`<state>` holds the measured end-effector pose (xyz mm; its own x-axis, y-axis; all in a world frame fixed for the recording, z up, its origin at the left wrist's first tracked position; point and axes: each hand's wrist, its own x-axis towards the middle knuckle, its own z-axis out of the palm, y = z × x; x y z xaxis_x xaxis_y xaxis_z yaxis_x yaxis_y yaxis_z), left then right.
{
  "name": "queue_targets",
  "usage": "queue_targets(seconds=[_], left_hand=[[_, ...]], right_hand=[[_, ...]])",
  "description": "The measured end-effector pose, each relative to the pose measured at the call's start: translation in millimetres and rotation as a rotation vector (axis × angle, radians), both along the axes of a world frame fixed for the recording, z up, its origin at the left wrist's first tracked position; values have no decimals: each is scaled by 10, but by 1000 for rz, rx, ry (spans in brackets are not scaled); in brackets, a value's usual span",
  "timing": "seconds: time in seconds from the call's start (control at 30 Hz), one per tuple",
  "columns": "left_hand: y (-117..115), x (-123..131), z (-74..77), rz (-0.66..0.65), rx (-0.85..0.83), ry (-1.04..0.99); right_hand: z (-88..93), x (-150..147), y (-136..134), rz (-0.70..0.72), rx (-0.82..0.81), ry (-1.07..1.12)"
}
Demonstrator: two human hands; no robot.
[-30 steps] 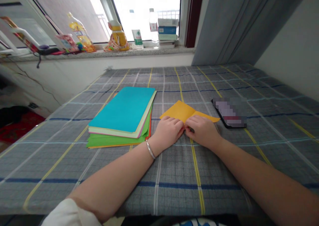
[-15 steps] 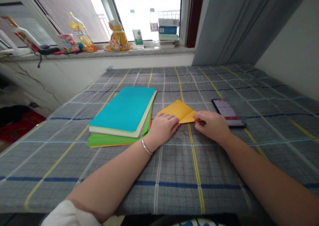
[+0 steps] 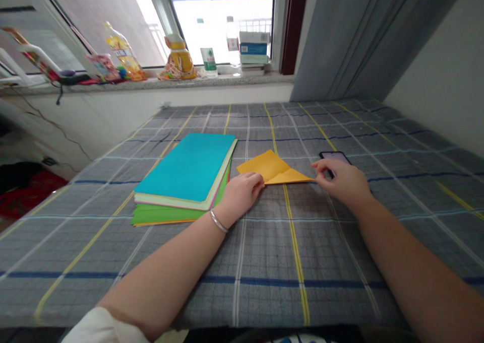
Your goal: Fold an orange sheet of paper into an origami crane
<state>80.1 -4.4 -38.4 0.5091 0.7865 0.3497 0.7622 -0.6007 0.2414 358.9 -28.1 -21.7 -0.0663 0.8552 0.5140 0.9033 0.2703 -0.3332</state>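
A folded orange paper (image 3: 270,167) lies flat on the grey checked cloth (image 3: 264,252). My left hand (image 3: 240,194), fingers curled, presses down on the paper's near left edge. My right hand (image 3: 342,182) rests at the paper's right tip, its fingers pinched on that corner. A stack of coloured paper (image 3: 187,178) with a teal sheet on top lies just left of my left hand. A dark phone (image 3: 333,156) lies behind my right hand, partly hidden by it.
The windowsill (image 3: 151,83) at the back holds bottles, a yellow container (image 3: 180,56) and stacked boxes (image 3: 254,48). A grey curtain (image 3: 359,36) hangs at the right. The cloth's left edge drops to the floor.
My right hand has slid to the right along the paper's near edge, from the middle to the right tip. My left hand has shifted slightly left and stays on the paper.
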Motion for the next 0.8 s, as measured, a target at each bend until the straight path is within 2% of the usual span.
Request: queue_targets(seconds=[0.07,0.13,0.23,0.33,0.43,0.53,0.63,0.8], left_hand=[[17,-10,-11,35,7,-27],[34,-14,-22,48,19,-49],[44,-5,-24,38,29,-36],[31,11,-5,34,35,-10],[9,32,24,-13,70,13],[-9,59,40,-95,185,27],[-17,81,40,-147,281,39],[-5,94,31,-167,320,87]], right_hand=[[8,-29,-13,-2,30,40],[9,-80,-26,78,58,24],[-11,-178,-40,199,72,-99],[-42,-286,-69,220,49,-202],[-54,-413,-137,207,48,-232],[-42,-544,-218,189,84,-255],[-27,-628,-271,250,89,-251],[-22,-623,-277,340,122,-151]])
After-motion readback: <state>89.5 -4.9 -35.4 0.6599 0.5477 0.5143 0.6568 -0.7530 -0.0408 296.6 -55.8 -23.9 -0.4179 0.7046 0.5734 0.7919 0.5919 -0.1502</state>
